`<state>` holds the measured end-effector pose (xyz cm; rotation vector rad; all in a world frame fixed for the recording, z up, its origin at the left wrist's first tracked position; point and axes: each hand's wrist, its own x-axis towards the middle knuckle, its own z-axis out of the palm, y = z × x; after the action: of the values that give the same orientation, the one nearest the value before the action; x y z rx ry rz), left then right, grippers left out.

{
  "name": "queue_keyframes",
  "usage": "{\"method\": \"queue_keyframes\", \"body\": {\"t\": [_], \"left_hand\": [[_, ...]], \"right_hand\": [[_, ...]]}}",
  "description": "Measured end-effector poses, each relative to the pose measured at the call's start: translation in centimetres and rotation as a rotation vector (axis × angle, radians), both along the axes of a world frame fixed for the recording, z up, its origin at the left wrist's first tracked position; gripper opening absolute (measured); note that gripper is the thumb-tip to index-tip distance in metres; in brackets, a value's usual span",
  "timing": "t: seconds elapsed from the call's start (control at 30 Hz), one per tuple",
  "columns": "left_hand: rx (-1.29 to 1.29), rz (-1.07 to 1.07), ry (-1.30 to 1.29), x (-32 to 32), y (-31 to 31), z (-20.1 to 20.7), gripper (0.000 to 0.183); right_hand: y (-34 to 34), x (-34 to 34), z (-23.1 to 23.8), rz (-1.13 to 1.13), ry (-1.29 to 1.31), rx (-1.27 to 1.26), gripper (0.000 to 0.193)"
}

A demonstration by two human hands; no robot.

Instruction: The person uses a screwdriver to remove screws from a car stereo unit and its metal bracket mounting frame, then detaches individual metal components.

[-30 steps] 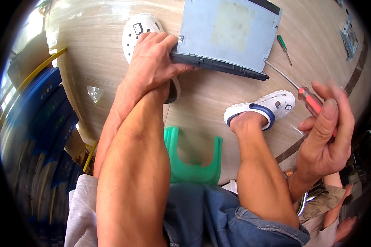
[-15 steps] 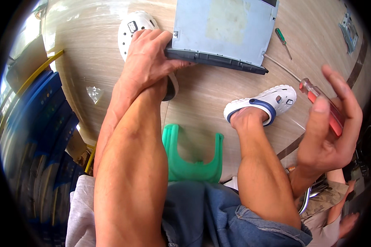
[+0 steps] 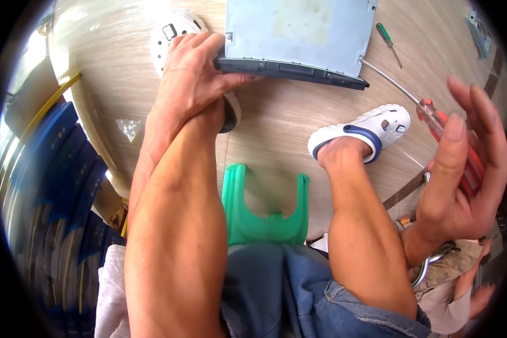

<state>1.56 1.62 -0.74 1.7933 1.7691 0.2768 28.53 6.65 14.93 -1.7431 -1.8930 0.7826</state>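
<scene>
A flat grey metal case (image 3: 301, 31) with a black front edge is at the top of the head view, cut off by the frame. My left hand (image 3: 190, 70) grips its left corner, thumb under the black edge and fingers curled beside the metal. At the case's right side, the tip of a red-handled screwdriver (image 3: 432, 115) meets a spot near the corner. My right hand (image 3: 462, 174) holds that screwdriver with its handle against the palm, the thumb and fingers stretched up around it. Part of the handle is hidden behind the thumb.
A small green screwdriver (image 3: 388, 45) lies on the tiled floor right of the case, with a metal bracket (image 3: 477, 36) beyond it. A clear plastic scrap (image 3: 128, 129) is on the left. Blue stacked items (image 3: 56, 163) line the left side; a green stool (image 3: 267, 228) is below me.
The right hand's fingers have straightened and spread around the screwdriver handle. The case sits slightly higher and further left in the view; the left hand keeps its grip.
</scene>
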Motion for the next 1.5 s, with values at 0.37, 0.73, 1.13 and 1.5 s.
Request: {"method": "queue_keyframes", "body": {"t": [0.37,0.73,1.13,1.5], "left_hand": [[-0.015,-0.055,0.041,-0.3,0.0,0.4,0.056],[0.272,-0.044,-0.088,0.6,3.0,5.3,0.031],[0.36,-0.706,-0.054,9.8,9.4,1.4,0.006],[0.59,-0.58,-0.161,9.9,7.2,-1.7,0.009]], "right_hand": [[-0.1,-0.5,-1.2,-0.026,0.061,0.131,0.032],[0.2,1.1,-1.7,0.111,0.204,0.305,0.03],[0.6,2.3,0.1,0.22,-0.003,0.106,0.035],[0.8,2.2,0.1,0.301,0.013,0.053,0.039]]}}
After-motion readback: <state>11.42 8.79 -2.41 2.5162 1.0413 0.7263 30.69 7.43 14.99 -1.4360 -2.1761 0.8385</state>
